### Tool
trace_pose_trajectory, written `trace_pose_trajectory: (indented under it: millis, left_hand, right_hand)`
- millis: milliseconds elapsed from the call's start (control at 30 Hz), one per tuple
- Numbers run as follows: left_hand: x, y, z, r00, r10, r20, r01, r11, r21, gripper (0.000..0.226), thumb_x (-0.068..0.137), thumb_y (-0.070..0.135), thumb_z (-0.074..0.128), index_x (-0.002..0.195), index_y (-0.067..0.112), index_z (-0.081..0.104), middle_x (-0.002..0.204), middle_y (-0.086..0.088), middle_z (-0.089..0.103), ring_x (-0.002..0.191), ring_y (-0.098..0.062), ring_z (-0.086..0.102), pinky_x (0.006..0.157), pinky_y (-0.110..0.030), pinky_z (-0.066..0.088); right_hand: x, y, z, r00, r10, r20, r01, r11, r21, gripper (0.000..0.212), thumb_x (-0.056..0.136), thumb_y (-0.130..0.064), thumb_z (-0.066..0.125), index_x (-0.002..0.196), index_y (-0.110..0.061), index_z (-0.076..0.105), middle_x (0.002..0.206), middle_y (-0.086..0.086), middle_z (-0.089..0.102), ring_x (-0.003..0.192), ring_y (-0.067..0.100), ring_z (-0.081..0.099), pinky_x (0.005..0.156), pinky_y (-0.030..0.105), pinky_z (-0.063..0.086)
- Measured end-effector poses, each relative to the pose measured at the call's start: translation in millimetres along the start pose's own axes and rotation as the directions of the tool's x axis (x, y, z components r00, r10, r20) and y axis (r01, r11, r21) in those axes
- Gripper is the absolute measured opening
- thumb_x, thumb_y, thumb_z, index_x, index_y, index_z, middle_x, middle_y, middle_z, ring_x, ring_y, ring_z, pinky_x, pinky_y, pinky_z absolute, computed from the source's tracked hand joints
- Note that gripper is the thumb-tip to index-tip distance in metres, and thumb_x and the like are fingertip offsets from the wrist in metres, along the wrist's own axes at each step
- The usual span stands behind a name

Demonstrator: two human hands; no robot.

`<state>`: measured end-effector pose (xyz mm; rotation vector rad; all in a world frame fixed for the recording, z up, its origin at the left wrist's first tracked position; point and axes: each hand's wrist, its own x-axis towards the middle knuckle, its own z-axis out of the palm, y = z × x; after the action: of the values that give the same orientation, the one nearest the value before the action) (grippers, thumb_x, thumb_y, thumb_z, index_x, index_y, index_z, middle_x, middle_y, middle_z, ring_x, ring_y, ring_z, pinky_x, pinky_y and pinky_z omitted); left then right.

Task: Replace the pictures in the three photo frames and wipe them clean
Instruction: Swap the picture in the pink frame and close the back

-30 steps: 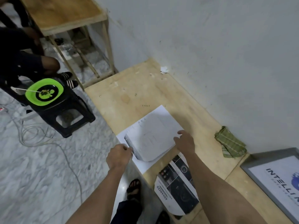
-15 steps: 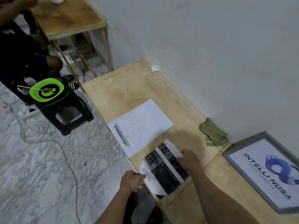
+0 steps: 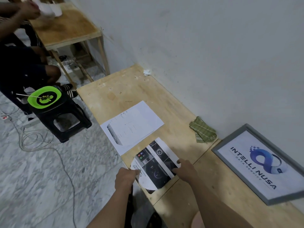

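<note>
A dark printed picture sheet [image 3: 154, 167] lies on the low wooden bench [image 3: 164, 102], its near corner overhanging the front edge. My left hand [image 3: 125, 178] pinches the sheet's near-left edge. My right hand [image 3: 185, 167] rests on its right edge with the fingers laid flat. A pale printed sheet [image 3: 133, 125] lies flat further along the bench. A grey photo frame [image 3: 261, 163] holding a blue logo picture lies to the right by the wall. A folded green cloth [image 3: 203, 130] sits against the wall between the sheets and the frame.
A black stool [image 3: 64, 119] with a green plate [image 3: 44, 97] stands on the marble floor at left, cables trailing beside it. Another person sits at the far left by a wooden table [image 3: 65, 28]. A white wall runs along the bench's far side.
Both hands left the pale sheet, which now lies flat, and moved to the dark picture sheet. The view swung right, bringing the grey frame fully into sight.
</note>
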<state>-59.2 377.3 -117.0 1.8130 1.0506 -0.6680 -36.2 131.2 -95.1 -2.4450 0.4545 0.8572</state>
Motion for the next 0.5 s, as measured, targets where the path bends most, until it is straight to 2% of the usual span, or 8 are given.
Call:
trace_pose_trajectory:
  millis: [100, 233, 300, 367, 433, 500]
  left_hand:
    - [5.2, -3.1, 3.8, 1.000, 0.014, -0.013, -0.012, 0.993, 0.118, 0.042, 0.066, 0.044, 0.081, 0.088, 0.012, 0.065, 0.085, -0.007, 0.070, 0.076, -0.026, 0.068, 0.062, -0.029, 0.048]
    - [8.9, -14.1, 6.8, 1.000, 0.016, -0.017, -0.013, 0.990, 0.142, 0.029, 0.068, 0.032, 0.080, 0.081, 0.008, 0.069, 0.075, -0.007, 0.069, 0.069, -0.025, 0.068, 0.055, -0.026, 0.046]
    - [8.9, -21.1, 6.0, 0.999, 0.033, -0.014, -0.032, 0.995, 0.095, 0.020, 0.067, 0.021, 0.079, 0.076, 0.006, 0.070, 0.068, -0.008, 0.069, 0.063, -0.026, 0.068, 0.050, -0.024, 0.046]
    - [6.3, -25.9, 2.3, 0.999, 0.044, -0.028, -0.044, 0.999, -0.004, 0.014, 0.071, 0.014, 0.079, 0.077, 0.006, 0.069, 0.075, -0.013, 0.073, 0.066, -0.029, 0.069, 0.051, -0.028, 0.051]
    - [-0.4, -27.1, -4.1, 0.998, 0.061, -0.011, -0.062, 0.985, -0.161, 0.013, 0.079, 0.004, 0.077, 0.075, 0.003, 0.065, 0.079, -0.018, 0.074, 0.065, -0.030, 0.068, 0.054, -0.031, 0.050]
    - [-6.3, -27.3, -12.3, 0.994, 0.090, 0.055, -0.069, 0.950, -0.304, 0.010, 0.084, -0.004, 0.071, 0.076, -0.002, 0.065, 0.075, -0.020, 0.072, 0.055, -0.025, 0.063, 0.050, -0.028, 0.049]
  right_hand:
    - [-5.6, 12.7, -2.3, 1.000, 0.011, -0.027, -0.010, 0.999, 0.045, 0.051, 0.083, -0.028, 0.062, 0.131, -0.015, 0.050, 0.128, 0.013, 0.049, 0.111, 0.028, 0.054, 0.087, 0.033, 0.047]
    - [-11.7, 23.9, -1.9, 0.999, 0.015, -0.044, -0.012, 0.997, 0.073, 0.047, 0.084, -0.022, 0.062, 0.129, -0.011, 0.052, 0.127, 0.015, 0.052, 0.110, 0.029, 0.055, 0.089, 0.034, 0.049]
    - [-14.2, 25.6, -1.5, 0.999, 0.016, -0.042, -0.012, 0.997, 0.080, 0.046, 0.085, -0.022, 0.062, 0.128, -0.010, 0.052, 0.125, 0.014, 0.054, 0.105, 0.027, 0.057, 0.079, 0.029, 0.047]
    - [-16.7, 23.4, -1.6, 0.999, 0.001, -0.033, 0.001, 0.997, 0.071, 0.043, 0.085, -0.022, 0.062, 0.125, -0.010, 0.053, 0.121, 0.013, 0.056, 0.097, 0.025, 0.057, 0.068, 0.026, 0.044]
    - [-17.2, 20.4, -1.4, 0.999, -0.013, -0.033, 0.015, 0.998, 0.063, 0.041, 0.084, -0.023, 0.061, 0.122, -0.010, 0.054, 0.118, 0.013, 0.055, 0.097, 0.026, 0.057, 0.071, 0.028, 0.046]
    - [-17.5, 17.2, -1.8, 0.999, -0.020, -0.042, 0.023, 0.997, 0.074, 0.039, 0.083, -0.023, 0.062, 0.120, -0.011, 0.055, 0.119, 0.012, 0.053, 0.100, 0.026, 0.056, 0.076, 0.029, 0.045]
